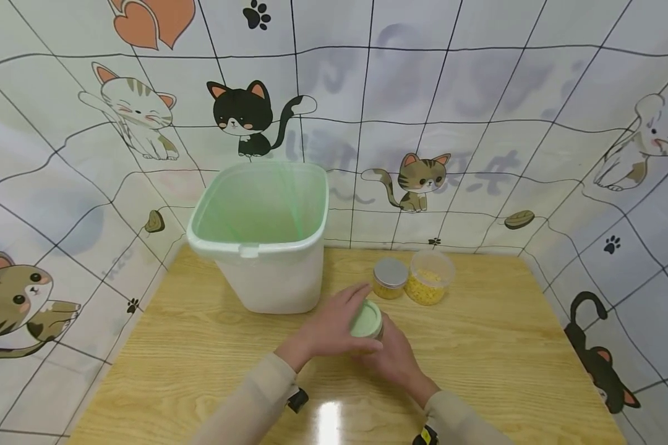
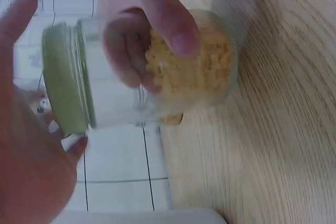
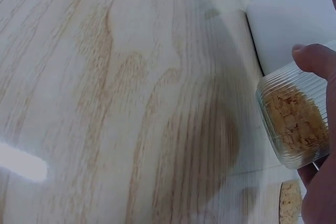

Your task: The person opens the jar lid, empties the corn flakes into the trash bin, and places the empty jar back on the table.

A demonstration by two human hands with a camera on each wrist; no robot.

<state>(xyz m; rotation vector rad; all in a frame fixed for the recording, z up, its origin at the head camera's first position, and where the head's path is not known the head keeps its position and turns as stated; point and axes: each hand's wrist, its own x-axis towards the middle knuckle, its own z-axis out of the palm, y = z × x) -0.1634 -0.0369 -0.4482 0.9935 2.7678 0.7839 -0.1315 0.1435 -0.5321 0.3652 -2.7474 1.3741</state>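
A clear glass jar (image 3: 295, 121) with ribbed sides and a pale green lid (image 1: 365, 320) is held just above the wooden table. It is part filled with yellowish flakes or small pieces. My right hand (image 1: 394, 357) grips the jar's body; in the left wrist view its thumb and fingers lie round the glass. Around the lid, my left hand (image 1: 334, 324) is spread. In the left wrist view its thumb stands straight and apart from the lid, and other fingertips show beside the lid's edge. Whether these touch the lid, I cannot tell.
A large white bin (image 1: 278, 281) with a green-tinted inside stands at the back left of the table (image 1: 495, 346). Behind my hands are a small jar with a silver lid (image 1: 390, 271) and a clear tub (image 1: 426, 289) of yellow bits. Cat-print sheeting (image 1: 339, 93) surrounds the table.
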